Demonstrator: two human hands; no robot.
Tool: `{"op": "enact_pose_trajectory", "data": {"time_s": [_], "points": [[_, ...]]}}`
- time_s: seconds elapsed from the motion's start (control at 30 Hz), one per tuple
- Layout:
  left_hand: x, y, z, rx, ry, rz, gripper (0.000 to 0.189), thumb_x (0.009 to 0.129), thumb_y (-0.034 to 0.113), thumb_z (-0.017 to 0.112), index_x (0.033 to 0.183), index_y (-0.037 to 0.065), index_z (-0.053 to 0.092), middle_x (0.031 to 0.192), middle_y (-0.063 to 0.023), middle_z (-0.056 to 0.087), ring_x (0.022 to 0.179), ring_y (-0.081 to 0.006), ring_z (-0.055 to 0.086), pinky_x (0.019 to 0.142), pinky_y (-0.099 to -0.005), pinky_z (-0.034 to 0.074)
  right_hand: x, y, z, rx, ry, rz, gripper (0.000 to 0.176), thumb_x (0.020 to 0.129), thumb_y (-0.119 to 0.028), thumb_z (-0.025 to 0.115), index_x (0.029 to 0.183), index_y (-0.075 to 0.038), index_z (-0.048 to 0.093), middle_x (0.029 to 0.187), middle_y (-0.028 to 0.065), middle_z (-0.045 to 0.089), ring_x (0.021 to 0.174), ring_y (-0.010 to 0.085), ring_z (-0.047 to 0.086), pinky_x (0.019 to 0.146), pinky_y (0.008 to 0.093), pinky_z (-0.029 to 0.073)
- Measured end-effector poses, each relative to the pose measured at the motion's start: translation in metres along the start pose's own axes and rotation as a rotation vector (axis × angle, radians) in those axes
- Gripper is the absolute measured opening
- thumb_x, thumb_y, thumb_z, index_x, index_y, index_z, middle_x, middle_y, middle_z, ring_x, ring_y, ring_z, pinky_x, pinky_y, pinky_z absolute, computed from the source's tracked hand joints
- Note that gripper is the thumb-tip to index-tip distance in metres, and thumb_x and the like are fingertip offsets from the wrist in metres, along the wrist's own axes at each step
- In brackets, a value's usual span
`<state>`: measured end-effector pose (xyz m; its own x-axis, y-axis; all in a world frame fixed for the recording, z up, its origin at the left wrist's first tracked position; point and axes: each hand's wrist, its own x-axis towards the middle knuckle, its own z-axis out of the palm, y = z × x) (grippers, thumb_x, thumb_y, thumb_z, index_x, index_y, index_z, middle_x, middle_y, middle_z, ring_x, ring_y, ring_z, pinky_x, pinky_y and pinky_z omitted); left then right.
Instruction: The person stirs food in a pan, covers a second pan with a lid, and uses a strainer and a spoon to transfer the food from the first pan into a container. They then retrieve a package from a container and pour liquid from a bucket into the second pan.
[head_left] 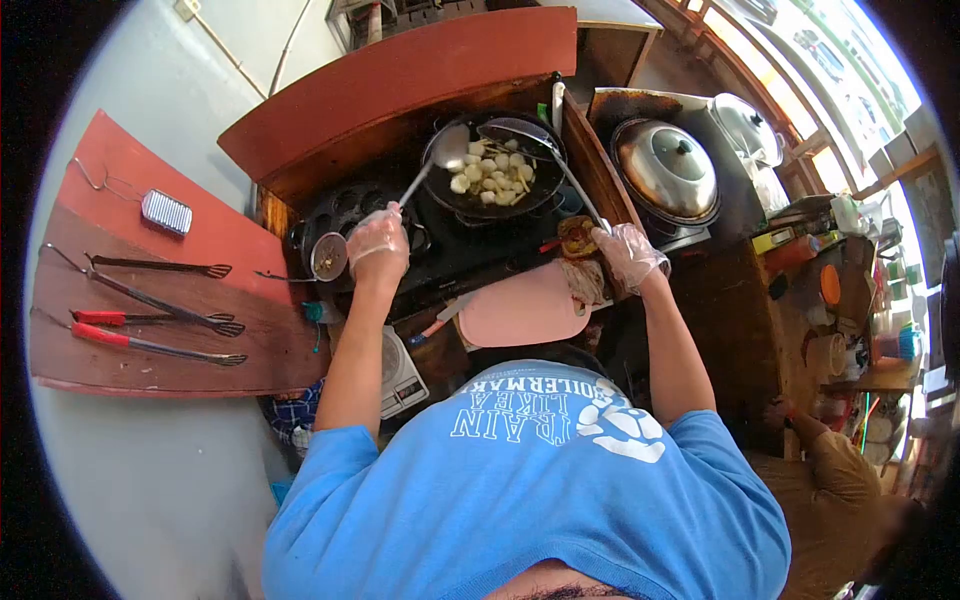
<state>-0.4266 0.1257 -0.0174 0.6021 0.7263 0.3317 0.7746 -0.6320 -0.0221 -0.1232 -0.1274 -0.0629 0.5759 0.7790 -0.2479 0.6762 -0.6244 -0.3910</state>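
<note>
Wok (547, 183), one, on black stove (447, 250); contents: pale, rounded food pieces (488, 183). Left hand (379, 245), clear-gloved, closed round handle of metal ladle (451, 146), head over wok. Right hand (630, 257), likewise gloved, gripping second long-handled utensil (515, 128), head at wok's far side. Pink cutting board (525, 312), nearer body.

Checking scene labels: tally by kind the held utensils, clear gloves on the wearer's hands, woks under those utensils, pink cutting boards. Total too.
Long-handled metal utensils: 2
Clear gloves: 2
Wok: 1
Pink cutting board: 1
Total: 6
</note>
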Motion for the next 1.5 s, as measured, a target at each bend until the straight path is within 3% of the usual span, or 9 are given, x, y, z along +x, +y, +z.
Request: {"op": "enact_pose_trajectory", "data": {"time_s": [0.23,0.37,0.5,0.6,0.7,0.77,0.83,1.1,1.5], "points": [[0.028,0.025,0.032,-0.043,-0.243,-0.138,0.02,0.093,0.017,0.057,0.092,0.004,0.073,0.094,-0.0174,0.072,0.09,-0.0346,0.071,0.076,-0.0448,0.058,-0.009,-0.019,-0.005,0.24,-0.137,0.095,0.046,0.101,-0.037,0.04,0.102,0.001,0.065,0.094,0.0304,0.066,0.094,0.0469,0.064,0.084,0.0527,0.048],[0.035,0.031,0.056,-0.256,-0.372,-0.213,0.02,0.09,0.016,0.06,0.094,0.002,0.073,0.098,-0.0221,0.071,0.097,-0.0412,0.068,0.083,-0.0451,0.056,-0.017,-0.018,-0.009,-0.126,-0.114,-0.243,0.037,0.1,-0.033,0.041,0.104,-0.002,0.062,0.087,0.0265,0.065,0.083,0.0438,0.064,0.075,0.0516,0.049],[0.056,0.004,0.115,-0.167,-0.549,0.24,0.032,0.09,0.03,0.062,0.083,0.001,0.072,0.087,-0.0187,0.07,0.081,-0.0365,0.067,0.072,-0.0444,0.053,-0.005,0.002,0.014,-0.078,-0.058,-0.293,0.02,0.095,-0.021,0.052,0.097,-0.002,0.057,0.059,0.0134,0.056,0.053,0.027,0.063,0.05,0.0415,0.05],[0.036,0.005,0.094,-0.742,-0.609,-0.181,0.02,0.086,0.018,0.065,0.095,0.001,0.072,0.078,-0.0186,0.069,0.07,-0.037,0.063,0.067,-0.0455,0.049,-0.003,0.011,0.022,0.041,0.043,-0.3,0.017,0.094,-0.018,0.051,0.096,-0.001,0.055,0.059,0.0144,0.057,0.052,0.0284,0.063,0.049,0.0412,0.049],[0.028,-0.004,0.098,-0.997,-0.583,-0.264,0.017,0.086,0.015,0.065,0.094,0.003,0.072,0.078,-0.0174,0.069,0.07,-0.0361,0.063,0.067,-0.0447,0.049,-0.008,-0.001,0.013,0.023,-0.001,-0.278,0.023,0.096,-0.021,0.052,0.091,0.0,0.057,0.057,0.0131,0.055,0.049,0.026,0.06,0.047,0.0404,0.048],[0.024,-0.004,0.083,-1.011,-0.593,-0.233,0.016,0.086,0.015,0.065,0.095,0.004,0.072,0.081,-0.0175,0.07,0.073,-0.0363,0.064,0.069,-0.0443,0.05,-0.016,-0.014,-0.001,0.466,-0.139,0.142,0.052,0.095,-0.044,0.053,0.088,0.006,0.066,0.071,0.0171,0.062,0.068,0.0269,0.06,0.067,0.0443,0.048],[0.02,-0.002,0.064,-0.582,-0.255,0.106,0.02,0.088,0.02,0.063,0.101,0.007,0.072,0.09,-0.018,0.071,0.081,-0.0378,0.067,0.075,-0.0454,0.052,-0.024,-0.021,-0.013,0.563,-0.176,0.201,0.051,0.094,-0.043,0.056,0.082,0.005,0.065,0.068,0.0127,0.06,0.062,0.0225,0.057,0.061,0.0422,0.047],[0.011,-0.01,0.012,-0.116,-0.109,0.312,0.024,0.096,0.023,0.051,0.101,0.012,0.071,0.087,-0.0139,0.069,0.082,-0.0355,0.067,0.072,-0.0473,0.054,-0.028,-0.013,-0.049,0.603,-0.227,0.234,0.046,0.092,-0.039,0.064,0.069,0.001,0.059,0.057,0.0034,0.052,0.046,0.0156,0.047,0.043,0.0346,0.04],[-0.011,-0.035,-0.042,0.23,-0.007,0.449,0.026,0.091,0.017,0.055,0.109,0.021,0.072,0.083,-0.004,0.063,0.081,-0.0235,0.064,0.07,-0.039,0.053,-0.024,0.002,-0.061,0.194,-0.139,0.128,0.053,0.094,-0.046,0.056,0.078,0.003,0.068,0.066,0.0187,0.062,0.064,0.0302,0.063,0.065,0.0428,0.05]]}}
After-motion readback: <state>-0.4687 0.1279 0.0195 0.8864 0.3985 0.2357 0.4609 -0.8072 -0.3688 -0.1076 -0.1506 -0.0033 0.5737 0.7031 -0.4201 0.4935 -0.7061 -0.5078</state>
